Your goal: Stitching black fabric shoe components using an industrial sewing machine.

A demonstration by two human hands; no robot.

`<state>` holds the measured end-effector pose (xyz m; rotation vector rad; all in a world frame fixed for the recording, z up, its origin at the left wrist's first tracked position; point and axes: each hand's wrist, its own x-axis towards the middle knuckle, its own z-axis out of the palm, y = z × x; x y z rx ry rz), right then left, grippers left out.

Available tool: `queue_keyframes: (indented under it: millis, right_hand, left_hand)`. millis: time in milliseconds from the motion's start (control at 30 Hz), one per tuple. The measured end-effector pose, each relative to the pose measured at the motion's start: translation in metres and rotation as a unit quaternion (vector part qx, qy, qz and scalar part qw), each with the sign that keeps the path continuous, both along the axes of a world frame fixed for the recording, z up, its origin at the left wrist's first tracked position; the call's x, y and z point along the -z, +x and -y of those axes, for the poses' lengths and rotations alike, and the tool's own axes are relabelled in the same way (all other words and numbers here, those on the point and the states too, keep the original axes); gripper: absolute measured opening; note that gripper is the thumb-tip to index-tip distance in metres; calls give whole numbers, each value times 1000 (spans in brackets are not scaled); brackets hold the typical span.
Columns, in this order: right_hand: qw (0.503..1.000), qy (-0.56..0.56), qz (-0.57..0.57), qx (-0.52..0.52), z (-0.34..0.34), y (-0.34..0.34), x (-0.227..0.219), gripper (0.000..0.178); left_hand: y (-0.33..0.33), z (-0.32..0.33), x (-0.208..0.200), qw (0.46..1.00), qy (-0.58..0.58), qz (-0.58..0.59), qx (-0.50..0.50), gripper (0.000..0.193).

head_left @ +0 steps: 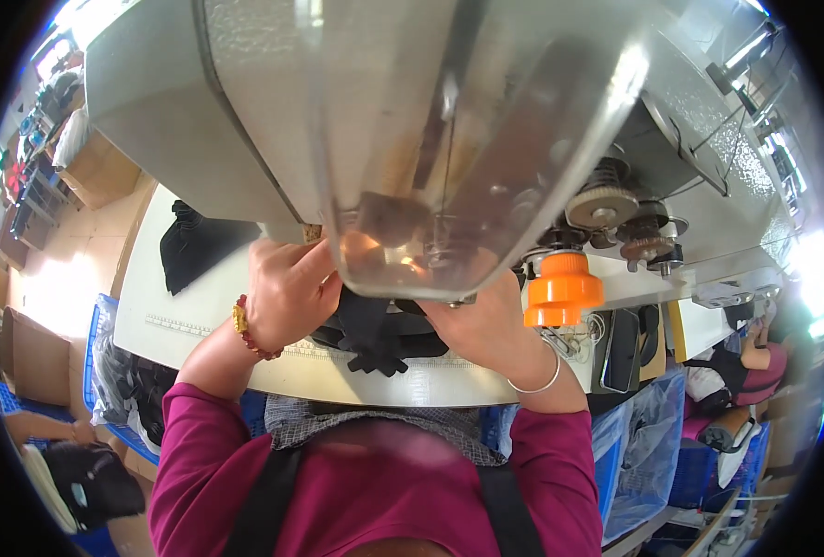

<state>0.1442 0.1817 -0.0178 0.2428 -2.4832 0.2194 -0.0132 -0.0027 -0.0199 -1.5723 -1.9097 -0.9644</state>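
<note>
My left hand [289, 295], with a red bead bracelet at its wrist, is closed, thumb and fingers pinched at the edge of a black fabric piece [366, 320]. The piece lies under the head of a sewing machine [263, 102], behind its clear plastic guard [431, 269]. My right hand [472, 320], with a silvery bangle, rests on the other side of the fabric; its fingers reach behind the guard and are too blurred to read. Notched black edges of the fabric hang toward me. A stack of black pieces [200, 246] lies on the white table to the left.
An orange knob [563, 290] and thread tension discs [602, 209] stick out right of the guard. A ruler strip [277, 353] runs along the table [157, 325]. A phone [622, 348] lies at right. Plastic-lined blue crates [649, 446] flank me. Other people sit at both sides.
</note>
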Motion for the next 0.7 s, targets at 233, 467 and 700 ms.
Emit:
queue_keyframes:
  millis: [233, 467, 700]
  right_hand:
    - [995, -37, -55, -77, -2, -7, -7, 31]
    - [994, -52, -53, -82, -2, -6, -8, 31]
    - [993, -8, -82, -89, -3, -8, -5, 30]
  left_hand:
    - [8, 2, -11, 998, -39, -41, 28, 35]
    - [8, 0, -12, 995, -2, 79, 66, 33]
    - [15, -3, -12, 996, -57, -47, 40, 21]
